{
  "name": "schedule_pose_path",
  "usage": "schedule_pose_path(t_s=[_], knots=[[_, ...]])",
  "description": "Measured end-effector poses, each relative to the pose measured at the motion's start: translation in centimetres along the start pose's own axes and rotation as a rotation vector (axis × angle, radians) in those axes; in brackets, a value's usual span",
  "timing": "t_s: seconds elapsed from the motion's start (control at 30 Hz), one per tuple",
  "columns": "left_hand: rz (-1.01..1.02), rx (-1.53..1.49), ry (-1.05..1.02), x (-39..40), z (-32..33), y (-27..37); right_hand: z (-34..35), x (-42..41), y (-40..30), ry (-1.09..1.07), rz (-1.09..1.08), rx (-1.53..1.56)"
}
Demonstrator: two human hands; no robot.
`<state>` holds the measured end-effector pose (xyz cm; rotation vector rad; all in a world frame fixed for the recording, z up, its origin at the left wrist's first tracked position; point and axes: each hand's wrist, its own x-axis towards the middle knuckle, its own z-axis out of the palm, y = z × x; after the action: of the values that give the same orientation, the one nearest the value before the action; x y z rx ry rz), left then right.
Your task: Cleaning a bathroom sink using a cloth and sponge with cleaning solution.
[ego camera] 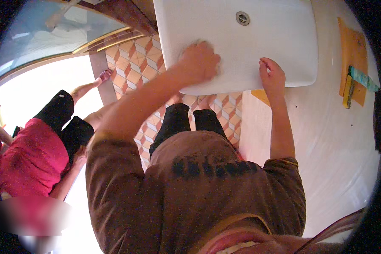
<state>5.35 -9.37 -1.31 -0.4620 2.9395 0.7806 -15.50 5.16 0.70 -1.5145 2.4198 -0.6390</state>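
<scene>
A white rectangular basin (270,41) with a metal drain fitting (242,18) lies before me. Over its near left part, my left hand (201,62) is bent down with curled fingers against the surface. Motion blur softens this hand, and pale patches show at its fingertips; whether it holds something cannot be made out. My right hand (272,74) is over the near rim on the right side. Its thumb and fingertips come close together around a small gap, and no object can be told between them.
On the pale surface (324,136) at right lies an orange-brown board (355,54), with a teal and yellow tool (349,90) on it. Patterned tiles (131,63) cover the floor. A person in a red shirt (31,158) is at left, near a glass panel (66,28).
</scene>
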Motion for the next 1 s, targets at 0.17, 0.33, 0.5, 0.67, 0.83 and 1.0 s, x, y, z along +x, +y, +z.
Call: schedule_pose_path(t_s=[0.17,0.33,0.5,0.67,0.83,1.0], knots=[[-0.086,-0.204,-0.339,-9.2,-6.2,3.7,-0.1,0.1,1.6,-0.088,0.182,0.053],[-0.573,-0.522,-0.15,-16.8,-7.5,0.7,-0.2,-0.1,0.8,-0.068,0.248,0.019],[-0.885,-0.489,0.566,-11.9,-4.9,0.0,-0.1,0.5,0.1,-0.087,0.288,-0.023],[-0.403,0.01,0.507,-6.8,-1.7,1.6,-0.3,0.1,0.4,-0.06,0.246,-0.021],[-0.155,0.414,0.288,-1.9,-2.9,-3.6,-0.3,0.5,0.0,-0.058,0.299,-0.025],[-0.055,0.24,-0.289,-1.6,-6.4,-4.0,0.3,0.2,0.8,-0.032,0.277,-0.026]])
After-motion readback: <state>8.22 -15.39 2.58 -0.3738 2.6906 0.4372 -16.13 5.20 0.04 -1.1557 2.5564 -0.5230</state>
